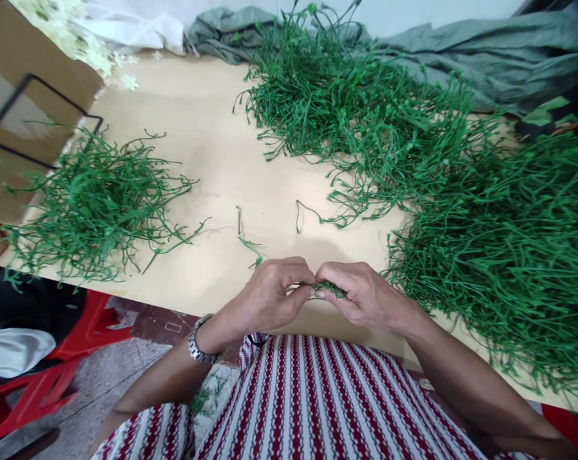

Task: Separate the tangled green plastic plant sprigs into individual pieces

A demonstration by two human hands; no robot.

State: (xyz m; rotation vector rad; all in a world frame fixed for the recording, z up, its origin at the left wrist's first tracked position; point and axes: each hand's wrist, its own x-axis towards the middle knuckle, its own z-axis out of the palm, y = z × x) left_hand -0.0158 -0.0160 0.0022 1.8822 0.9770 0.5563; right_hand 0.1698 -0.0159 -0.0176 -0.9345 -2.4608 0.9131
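Note:
My left hand (282, 287) and my right hand (360, 294) meet above the table's near edge, thumbs and fingertips pinched together. Between them is a thin green artificial plant stem (334, 289), partly covered by the right fingers. A piece of green stem (259, 260) also shows beside the left knuckles. A loose stem (241, 233) lies on the table just beyond the left hand. To the right of my right hand spreads a large heap of green stems (509, 255). My fingers hide the exact point of contact.
Another big heap of stems (346, 96) covers the back of the table (212, 147); a smaller pile (101, 204) lies left, by a cardboard box (39, 83) and black wire frame (11, 102). White flowers (78, 38) and green cloth (509, 57) line the back. A red stool (87, 332) stands below left.

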